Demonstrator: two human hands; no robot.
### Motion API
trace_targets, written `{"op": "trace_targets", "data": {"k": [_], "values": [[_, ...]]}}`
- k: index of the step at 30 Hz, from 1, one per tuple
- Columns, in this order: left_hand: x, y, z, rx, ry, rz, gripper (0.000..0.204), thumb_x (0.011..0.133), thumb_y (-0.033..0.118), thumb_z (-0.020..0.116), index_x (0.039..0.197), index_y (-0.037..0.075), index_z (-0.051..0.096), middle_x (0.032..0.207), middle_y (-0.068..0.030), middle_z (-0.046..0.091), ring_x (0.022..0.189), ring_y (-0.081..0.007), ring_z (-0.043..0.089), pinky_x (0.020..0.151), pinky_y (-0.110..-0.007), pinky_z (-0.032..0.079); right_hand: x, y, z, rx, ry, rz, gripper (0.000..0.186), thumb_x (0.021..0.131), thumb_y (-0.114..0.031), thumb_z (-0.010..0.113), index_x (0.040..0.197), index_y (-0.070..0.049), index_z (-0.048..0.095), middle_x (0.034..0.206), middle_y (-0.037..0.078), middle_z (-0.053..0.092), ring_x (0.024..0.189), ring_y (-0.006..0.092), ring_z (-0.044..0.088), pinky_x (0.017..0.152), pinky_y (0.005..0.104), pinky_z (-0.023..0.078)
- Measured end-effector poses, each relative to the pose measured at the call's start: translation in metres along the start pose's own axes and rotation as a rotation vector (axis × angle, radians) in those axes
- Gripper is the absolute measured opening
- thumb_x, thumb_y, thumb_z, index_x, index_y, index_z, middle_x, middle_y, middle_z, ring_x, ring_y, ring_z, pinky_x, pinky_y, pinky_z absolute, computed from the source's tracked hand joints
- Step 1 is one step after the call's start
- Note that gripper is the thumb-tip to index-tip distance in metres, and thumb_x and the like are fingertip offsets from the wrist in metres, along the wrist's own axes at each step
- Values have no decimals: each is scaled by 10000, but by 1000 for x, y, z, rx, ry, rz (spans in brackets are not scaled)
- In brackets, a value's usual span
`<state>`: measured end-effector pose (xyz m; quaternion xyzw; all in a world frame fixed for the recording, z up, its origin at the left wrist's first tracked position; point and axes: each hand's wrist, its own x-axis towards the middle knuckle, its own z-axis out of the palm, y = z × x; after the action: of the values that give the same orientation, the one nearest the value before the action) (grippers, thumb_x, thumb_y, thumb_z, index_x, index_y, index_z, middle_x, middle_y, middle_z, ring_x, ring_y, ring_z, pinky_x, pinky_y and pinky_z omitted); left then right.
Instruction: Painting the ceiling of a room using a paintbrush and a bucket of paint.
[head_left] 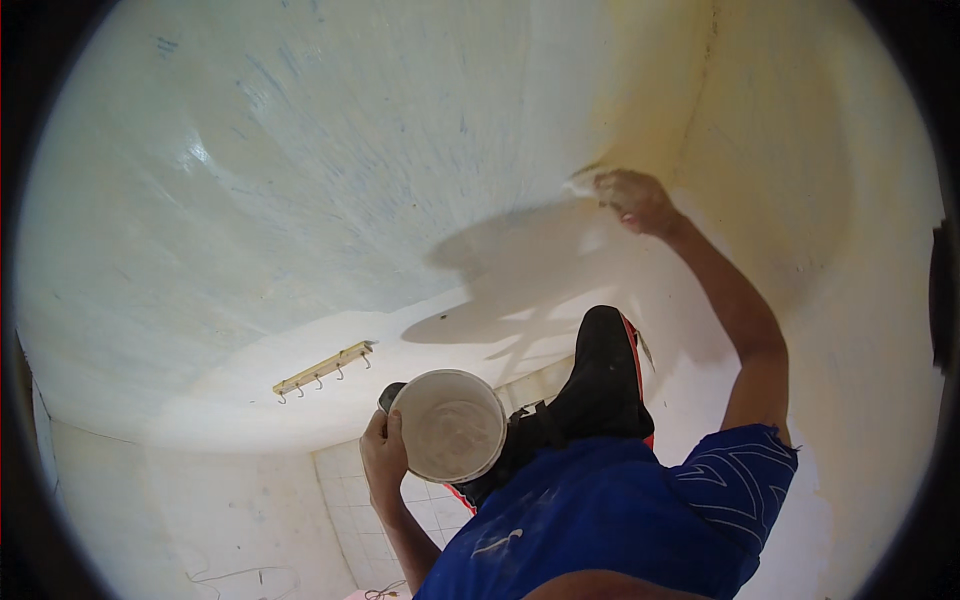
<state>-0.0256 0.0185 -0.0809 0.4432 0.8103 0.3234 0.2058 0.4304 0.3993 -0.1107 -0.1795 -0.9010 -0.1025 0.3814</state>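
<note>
My left hand (383,455) grips the side of a white round bucket (494,400), its thumb near the rim. Inside lies a pale, whitish paint-like mass (452,432). A small dark rounded object (391,396) shows beside the rim just above my fingers; its kind is unclear. Up at the right, my arm is raised and my right hand (640,202) is closed round a pale, brush-like tool (583,181). Its tip lies at the wall (420,130), close to the corner. The tool is partly hidden by my fingers and blurred.
A wooden rail with several metal hooks (322,370) is fixed to the wall left of the bucket. Below me are my bent knee in dark trousers (603,375) and white tiles (350,500). A yellowish wall (770,150) meets the corner at right. Thin cable (245,573) hangs lower left.
</note>
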Motion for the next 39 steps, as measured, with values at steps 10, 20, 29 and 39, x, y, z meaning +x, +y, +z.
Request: {"op": "trace_targets", "data": {"k": [10, 20, 29, 39], "values": [[4, 1, -1, 7, -10, -9, 445, 1056, 269, 577, 749, 7, 391, 667, -25, 287, 655, -108, 295, 552, -355, 286, 81, -12, -62, -4, 540, 7, 361, 989, -266, 670, 1147, 58, 686, 1194, 209, 700, 1211, 384, 661, 972, 429, 597], [2, 2, 1, 17, -17, 26, 452, 1055, 278, 584, 748, -1, 404, 658, -30, 290, 656, -110, 296, 556, -356, 297, -121, -80, 135, 3, -166, 382, 252, 759, -81, 746, 997, -84, 665, 1031, 99, 686, 972, 278, 708, 859, 387, 593], [2, -6, 1, 21, 6, -14, 430, 1054, 263, 582, 760, -20, 449, 635, -70, 331, 638, -122, 317, 550, -366, 309, -30, -43, 49, -124, 187, 145, 295, 729, -14, 789, 991, -51, 658, 1007, 87, 693, 964, 286, 715, 797, 378, 605], [8, -17, 1, 31, -4, 10, 435, 1062, 264, 578, 762, -31, 469, 611, -99, 374, 614, -143, 323, 543, -381, 321, -19, -86, 60, 69, 191, 106, 348, 744, -5, 835, 1048, -41, 670, 1085, 115, 709, 1035, 309, 736, 817, 385, 634]]}}
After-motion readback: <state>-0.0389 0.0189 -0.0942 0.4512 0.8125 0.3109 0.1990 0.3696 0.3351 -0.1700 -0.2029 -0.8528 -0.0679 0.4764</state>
